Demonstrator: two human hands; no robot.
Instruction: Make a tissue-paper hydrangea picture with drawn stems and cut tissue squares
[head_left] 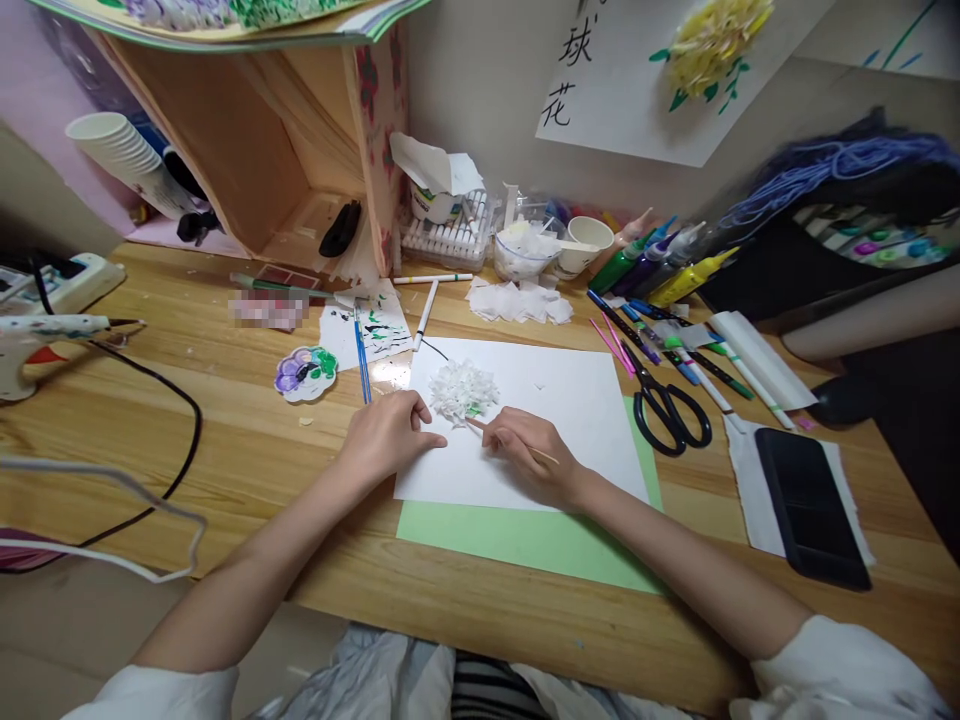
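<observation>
A white paper flower (463, 390) with ruffled petals lies on a white sheet (577, 400), a bit of green showing at its lower edge. My right hand (529, 450) is closed around a thin wooden stick (545, 456), whose tip reaches the flower's lower edge. At the sheet's left edge rests my left hand (390, 435), thumb and fingers apart, with nothing visible in it. Beneath the white sheet lies a green sheet (525, 545). Left of the flower are two blue brushes (362, 360), a paint-smeared paper (386, 325) and a flower-shaped palette (306, 374) with purple, black and green paint.
Black-handled scissors (671, 415) and a phone (810, 505) lie to the right, near several pens. Behind stand paint bottles (690, 278), a paper cup (585, 245) and torn white tissue (519, 301). A glue gun (45, 335) with its black cable (196, 400) is at left.
</observation>
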